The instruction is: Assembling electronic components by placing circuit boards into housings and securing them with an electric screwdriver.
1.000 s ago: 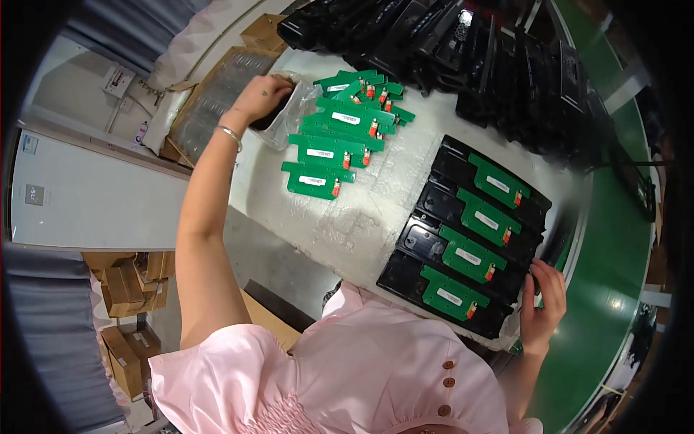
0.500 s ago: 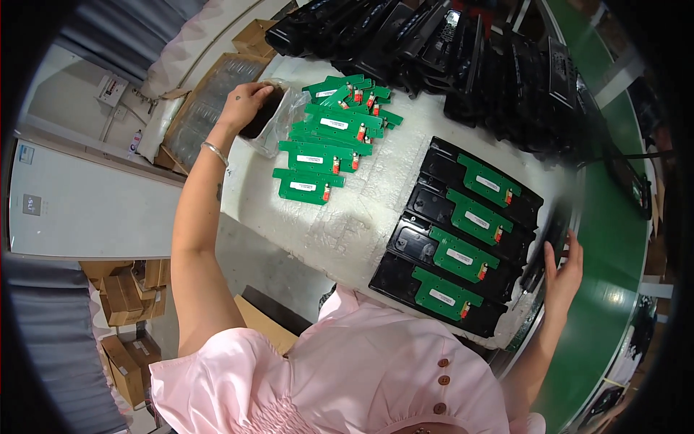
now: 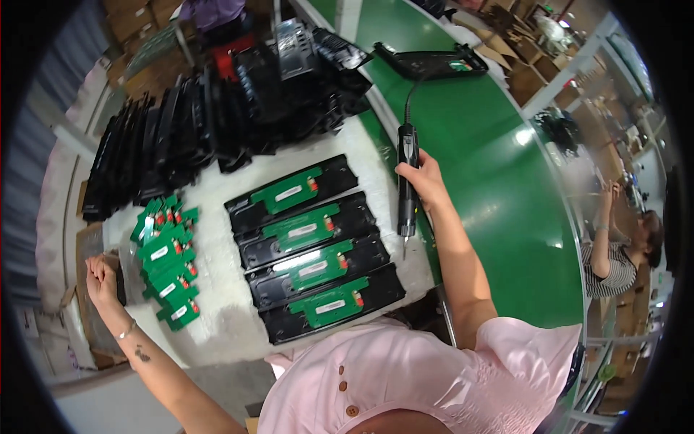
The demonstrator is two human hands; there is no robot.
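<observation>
My right hand (image 3: 425,179) is closed round a black electric screwdriver (image 3: 407,195), its bit pointing down beside the table's right edge and a cord running up from its top. Far to the left, my left hand (image 3: 103,281) has its fingers pinched together next to a dark open container (image 3: 116,271); whatever they hold is too small to make out. Between my hands, several black plastic panels (image 3: 264,320) lie in a column, each carrying a green circuit board (image 3: 329,305) with a white label and a red part. A pile of loose green boards (image 3: 165,253) lies nearer my left hand.
Many black plastic housings (image 3: 238,108) stand packed along the table's far side. To the right runs a green conveyor belt (image 3: 491,188), with a black housing (image 3: 434,64) at its far end. Beyond it sits a person in a striped top (image 3: 614,267); another in purple (image 3: 213,14) is behind the housings.
My view has swung to the right. My left hand has come up from the container with fingers pinched. My right hand, open before, now grips the electric screwdriver.
</observation>
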